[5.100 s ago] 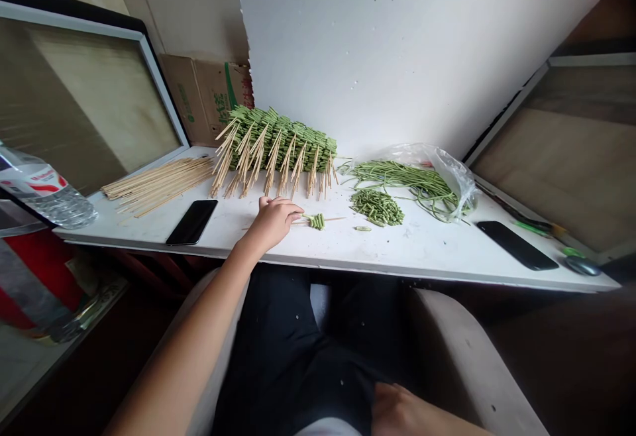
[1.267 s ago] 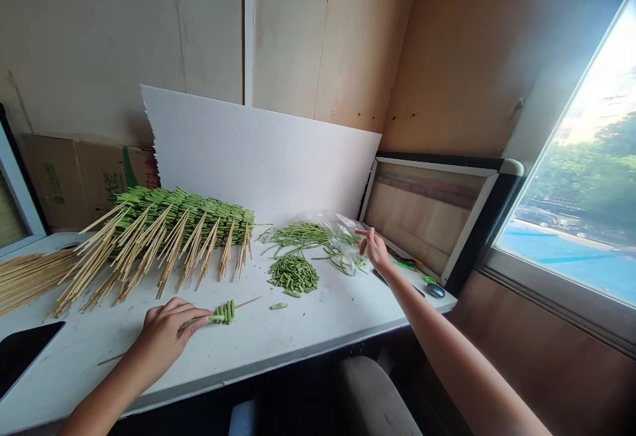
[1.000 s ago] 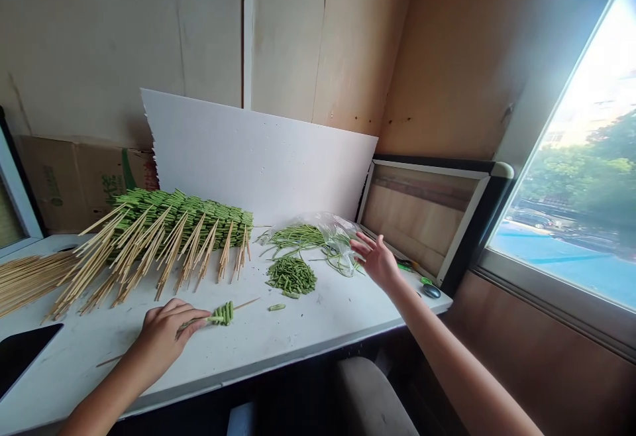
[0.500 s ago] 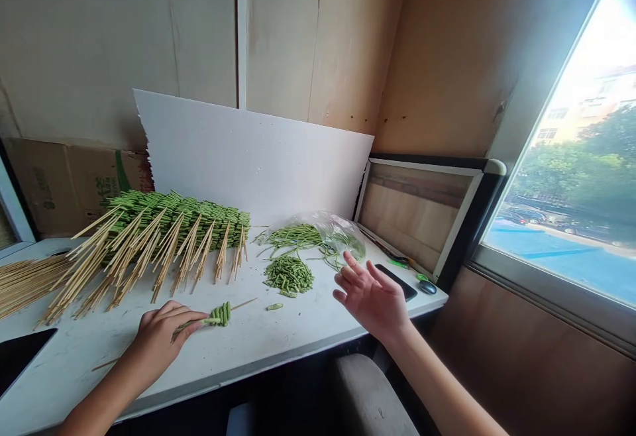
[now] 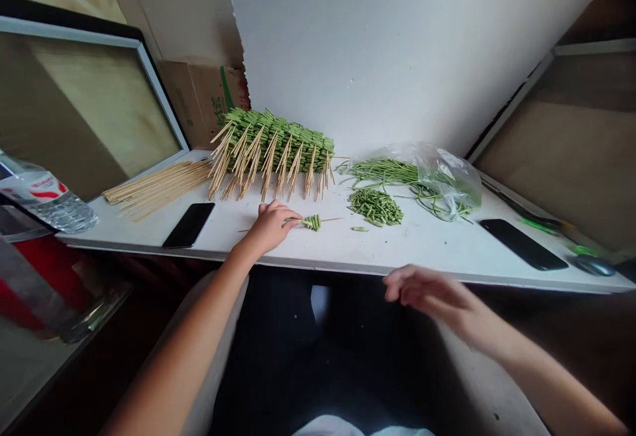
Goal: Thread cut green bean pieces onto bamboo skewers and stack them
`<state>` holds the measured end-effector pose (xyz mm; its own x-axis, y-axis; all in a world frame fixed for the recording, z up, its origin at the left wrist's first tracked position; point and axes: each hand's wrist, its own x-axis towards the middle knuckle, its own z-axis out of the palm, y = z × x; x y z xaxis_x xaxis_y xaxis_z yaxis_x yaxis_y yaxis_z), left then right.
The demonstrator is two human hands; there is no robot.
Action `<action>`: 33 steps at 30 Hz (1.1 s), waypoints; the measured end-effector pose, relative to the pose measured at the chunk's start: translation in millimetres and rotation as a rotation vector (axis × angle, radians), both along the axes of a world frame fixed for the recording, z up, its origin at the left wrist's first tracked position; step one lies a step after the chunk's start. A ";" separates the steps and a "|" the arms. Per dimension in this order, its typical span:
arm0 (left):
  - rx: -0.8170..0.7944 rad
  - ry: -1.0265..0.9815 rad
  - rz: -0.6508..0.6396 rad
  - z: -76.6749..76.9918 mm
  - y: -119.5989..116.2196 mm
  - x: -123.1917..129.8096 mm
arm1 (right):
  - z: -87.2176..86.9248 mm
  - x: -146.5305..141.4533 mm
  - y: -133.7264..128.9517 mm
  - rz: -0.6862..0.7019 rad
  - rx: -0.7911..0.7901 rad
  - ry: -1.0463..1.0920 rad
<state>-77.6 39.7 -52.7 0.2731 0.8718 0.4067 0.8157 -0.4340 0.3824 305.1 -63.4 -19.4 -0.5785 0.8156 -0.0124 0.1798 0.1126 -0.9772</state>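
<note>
My left hand [image 5: 273, 225] is closed on a skewer threaded with short green bean pieces [image 5: 313, 222], its bare tip pointing right, just over the white table [image 5: 328, 250]. My right hand [image 5: 430, 293], slightly blurred, hangs in front of the table's edge with bent fingers apart and nothing in them. A pile of cut bean pieces [image 5: 376, 207] lies right of the skewer, with one loose piece [image 5: 360, 228] before it. Filled skewers are stacked [image 5: 278, 141] at the back, sticks towards me. Long green beans [image 5: 387, 171] lie partly in a clear plastic bag [image 5: 452, 177].
Bare sticks [image 5: 159, 184] and a phone [image 5: 189, 225] lie on the left; another phone [image 5: 523, 244] is on the right. A bottle [image 5: 50, 197] leans by the left end. A white board [image 5: 397, 58] stands behind.
The view has swung left and down. My right hand has moved from above the table to before its front edge. My left hand still holds the skewer.
</note>
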 end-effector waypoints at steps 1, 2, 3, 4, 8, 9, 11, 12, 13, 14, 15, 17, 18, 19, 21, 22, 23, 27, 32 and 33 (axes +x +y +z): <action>0.003 -0.006 -0.008 -0.6 -0.2 -0.7 | -8.6 -12.4 -11.6 0.036 -0.038 -0.044; 0.006 -0.013 -0.017 -1.2 -0.4 -1.2 | -18.8 -25.7 -22.8 0.077 -0.080 -0.083; 0.009 -0.019 -0.023 -1.5 -0.6 -1.4 | -30.0 -39.0 -32.8 0.116 -0.114 -0.129; 0.009 -0.022 -0.028 -1.6 -0.7 -1.5 | -41.8 -51.7 -41.4 0.157 -0.124 -0.190; 0.000 -0.022 -0.039 0.0 -2.0 -0.3 | -80.4 -88.1 -59.7 0.231 0.215 -0.521; -0.004 -0.022 -0.043 0.7 -2.5 0.1 | -86.0 -93.1 -60.9 0.245 0.337 -0.602; -0.008 -0.028 -0.048 1.7 -3.4 1.0 | -92.9 -99.2 -61.0 0.282 0.507 -0.722; -0.010 -0.031 -0.050 1.9 -3.6 1.4 | -95.1 -100.8 -60.4 0.302 0.549 -0.761; -0.010 -0.033 -0.053 1.9 -3.7 1.8 | -97.2 -101.8 -59.7 0.317 0.575 -0.788; -0.010 -0.035 -0.057 1.6 -3.5 2.0 | -99.3 -102.4 -59.0 0.324 0.598 -0.805; -0.011 -0.035 -0.060 1.2 -3.2 2.2 | -101.6 -102.7 -58.4 0.325 0.623 -0.818; -0.012 -0.035 -0.063 0.3 -2.5 2.4 | -106.8 -102.9 -57.9 0.319 0.677 -0.828; -0.012 -0.037 -0.064 0.0 -2.2 2.4 | -109.2 -102.8 -57.9 0.317 0.704 -0.826; -0.012 -0.039 -0.066 -0.1 -2.1 2.2 | -111.2 -102.6 -58.3 0.317 0.730 -0.820; -0.010 -0.041 -0.071 0.3 -2.1 1.8 | -113.3 -102.0 -59.6 0.314 0.763 -0.801; -0.007 -0.042 -0.074 0.7 -2.3 1.5 | -113.2 -101.4 -60.5 0.310 0.763 -0.787; -0.003 -0.043 -0.076 1.2 -2.5 1.2 | -112.3 -100.7 -61.3 0.304 0.753 -0.771; 0.007 -0.048 -0.074 2.5 -3.0 -0.1 | -104.8 -95.0 -62.6 0.292 0.697 -0.710; 0.008 -0.059 -0.067 1.6 -2.0 -2.0 | -97.8 -84.1 -54.8 0.222 0.717 -0.661; 0.009 -0.060 -0.067 1.2 -1.8 -2.3 | -96.9 -82.3 -52.5 0.205 0.732 -0.650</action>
